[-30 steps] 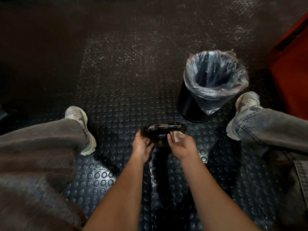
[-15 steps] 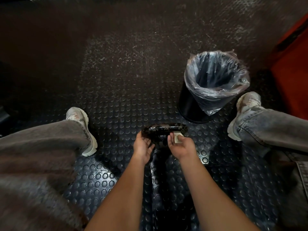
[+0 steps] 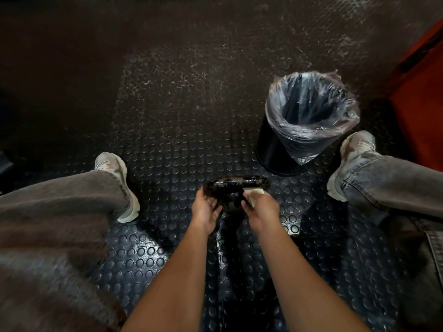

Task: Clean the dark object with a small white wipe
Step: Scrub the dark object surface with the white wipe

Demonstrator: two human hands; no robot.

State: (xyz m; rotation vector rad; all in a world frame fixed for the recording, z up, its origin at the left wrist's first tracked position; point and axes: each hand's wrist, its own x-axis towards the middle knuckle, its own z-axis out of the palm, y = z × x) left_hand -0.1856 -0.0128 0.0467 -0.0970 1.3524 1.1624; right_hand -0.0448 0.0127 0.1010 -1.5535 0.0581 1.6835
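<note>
1. Head view, centre: dark object (image 3: pixel 236 188), glossy and oval, held low between the knees, just below frame centre, above the studded rubber floor (image 3: pixel 167 130). Narrow dark part running down from it toward 6 o'clock, form unclear.
2. Left hand (image 3: pixel 206 212) at the object's 8 o'clock edge, palm turned up, fingers curled under and against the dark surface, gripping it.
3. Right hand (image 3: pixel 261 209) at the object's 4 o'clock edge, thumb and fingers pinching a small white wipe (image 3: pixel 255 194) folded over the fingertips. Wipe pressed against the object's right rim.
4. Both forearms entering from 6 o'clock, bare, converging on the object.
5. Toward 1 o'clock from the object: black waste bin (image 3: pixel 278 152) lined with a clear plastic bag (image 3: pixel 311 109), standing upright near the object, not touching it.
6. At 9 o'clock: left leg in grey trousers, pale shoe (image 3: pixel 117 180) flat on the floor.
7. At 3 o'clock: right leg in grey denim, pale shoe (image 3: pixel 350 161) just beside the bin.
8. Upper right corner: orange-red surface (image 3: pixel 422 104), identity unclear.
</note>
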